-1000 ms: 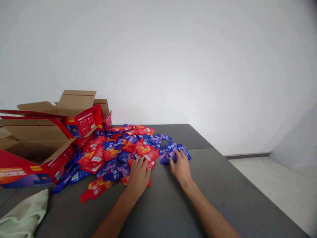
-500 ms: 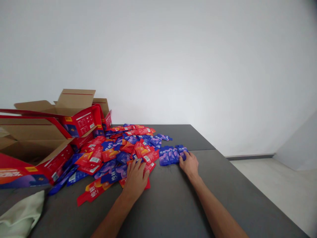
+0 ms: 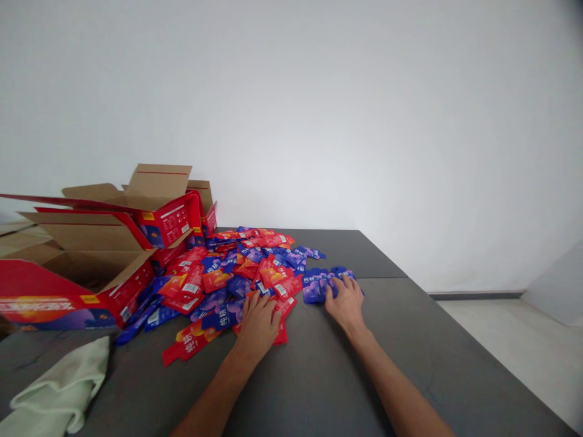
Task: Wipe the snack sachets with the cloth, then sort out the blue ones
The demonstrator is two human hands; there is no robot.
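My left hand [image 3: 259,321] lies on the near right edge of a heap of red and blue sachets [image 3: 221,282], fingers spread and nothing gripped. Red sachets [image 3: 281,335] stick out from under its fingers. Farther right, my right hand [image 3: 345,303] rests over an overlapping row of blue sachets [image 3: 313,286] with purple fruit printed on them. Its thumb and fingers are apart and touch the tops of the row. The hand hides part of the rightmost sachets.
Open red cartons [image 3: 113,303] with brown flaps stand at the left, beside the heap. A folded pale green cloth [image 3: 64,388] lies at the near left. The dark table [image 3: 410,352] ends at a slanting right edge, and a white wall [image 3: 291,121] rises behind.
The view has turned slightly left, so everything appears shifted right. My right hand has moved left over the blue row from its right end. My left hand stays on the heap.
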